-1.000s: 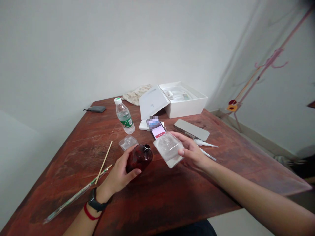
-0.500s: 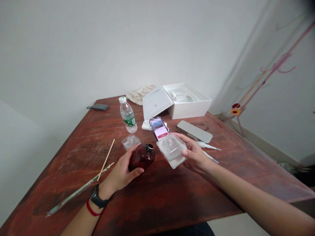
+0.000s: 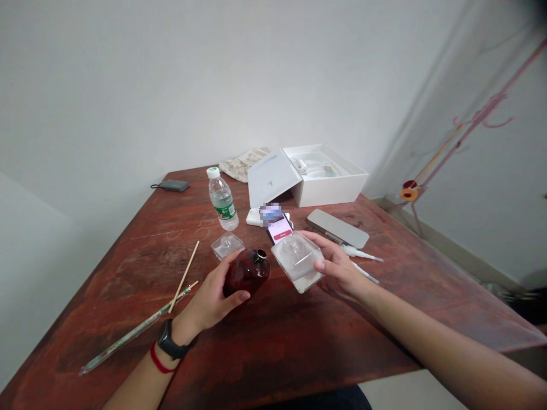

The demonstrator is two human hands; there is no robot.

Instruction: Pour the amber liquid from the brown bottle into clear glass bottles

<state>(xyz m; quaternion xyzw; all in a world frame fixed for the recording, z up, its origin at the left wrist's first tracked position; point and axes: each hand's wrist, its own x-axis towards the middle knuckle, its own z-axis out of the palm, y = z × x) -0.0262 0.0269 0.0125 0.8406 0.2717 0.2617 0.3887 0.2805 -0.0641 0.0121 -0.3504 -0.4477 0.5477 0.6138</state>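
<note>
My left hand [image 3: 217, 299] is wrapped round a dark brown bottle [image 3: 248, 274], whose uncapped mouth tilts toward the right. My right hand [image 3: 335, 266] grips a clear square container [image 3: 298, 261] by its right side, thumb on the near face and fingers behind. Whitish haze or residue shows in it. The bottle's mouth and the container are close but apart. Just behind my left hand, a clear square lid-like piece [image 3: 227, 246] lies on the table. A phone [image 3: 280, 230] with a lit screen is partly hidden behind the container.
On the wooden table [image 3: 325, 347] stand a water bottle [image 3: 223, 202] and a white box [image 3: 333, 188] with its lid leaning. Chopsticks [image 3: 184, 276] partly in a wrapper lie left. A grey case [image 3: 337, 226], white droppers [image 3: 361, 253], a dark pouch [image 3: 173, 185] and cloth [image 3: 241, 163] lie around.
</note>
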